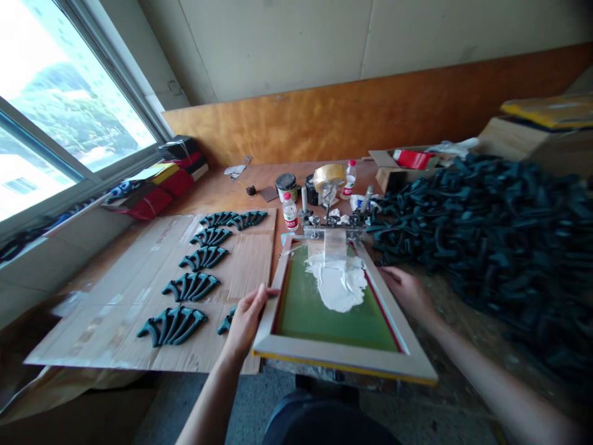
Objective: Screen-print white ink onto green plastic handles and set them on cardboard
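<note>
1. The left hand, at lower centre of the frame, has its grip on the left bar of the screen frame, thumb side up; the fingers beneath are hidden.
2. The right hand, right of centre, is just beside the screen frame's right bar; its fingertips are partly hidden, so I cannot tell whether its grip is clenched, released or grasping something.
3. The screen frame lies at lower centre, near edge toward the bottom, its green mesh bearing a spread patch of white paste.
4. A metal clamp stands at the frame's far end, at picture centre.
5. At left, a cardboard sheet on the surface carries fanned groups of dark green curved pieces.
6. A large heap of dark parts fills the right side.
7. Upper centre: a near bottle, a far bottle, a black-lidded jar and a tape roll.
</note>
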Motion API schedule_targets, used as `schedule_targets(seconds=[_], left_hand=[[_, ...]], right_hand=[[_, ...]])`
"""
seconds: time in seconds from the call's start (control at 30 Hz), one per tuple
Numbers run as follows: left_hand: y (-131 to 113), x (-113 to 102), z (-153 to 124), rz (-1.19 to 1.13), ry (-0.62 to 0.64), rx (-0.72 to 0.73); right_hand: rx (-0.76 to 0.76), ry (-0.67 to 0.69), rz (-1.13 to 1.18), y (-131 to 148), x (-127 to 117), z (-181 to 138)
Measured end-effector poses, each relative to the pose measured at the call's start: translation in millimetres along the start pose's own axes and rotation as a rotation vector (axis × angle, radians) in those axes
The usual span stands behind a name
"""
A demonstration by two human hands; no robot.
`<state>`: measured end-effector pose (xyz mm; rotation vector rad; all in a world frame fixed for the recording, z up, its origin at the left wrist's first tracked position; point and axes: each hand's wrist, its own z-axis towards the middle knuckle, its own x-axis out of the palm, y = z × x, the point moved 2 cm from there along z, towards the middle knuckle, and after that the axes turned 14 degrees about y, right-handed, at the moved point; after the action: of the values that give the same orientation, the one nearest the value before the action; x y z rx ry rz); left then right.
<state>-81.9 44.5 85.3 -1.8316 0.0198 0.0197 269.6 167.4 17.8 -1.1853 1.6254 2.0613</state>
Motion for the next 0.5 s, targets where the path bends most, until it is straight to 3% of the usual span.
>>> schedule_targets(seconds=[0.1, 0.2, 0.27, 0.37, 0.5], left_hand=[[67, 1, 4, 0.031, 0.071, -0.051], [107, 1, 16, 0.154, 0.05, -0.07], [115, 1, 21, 0.229, 0.04, -0.108], [112, 0, 22, 0.28, 0.041, -0.174], [111, -1, 21, 0.289, 0.021, -0.203]], right_hand=[[-0.077, -0.148, -0.072, 22, -17, 39], [-0.21, -0.016, -0.356, 66, 0, 72], [-0.183, 0.144, -0.522, 85, 19, 78], [-0.211, 0.291, -0.604, 90, 40, 55], [-0.589, 0.425, -0.599, 83, 42, 7]])
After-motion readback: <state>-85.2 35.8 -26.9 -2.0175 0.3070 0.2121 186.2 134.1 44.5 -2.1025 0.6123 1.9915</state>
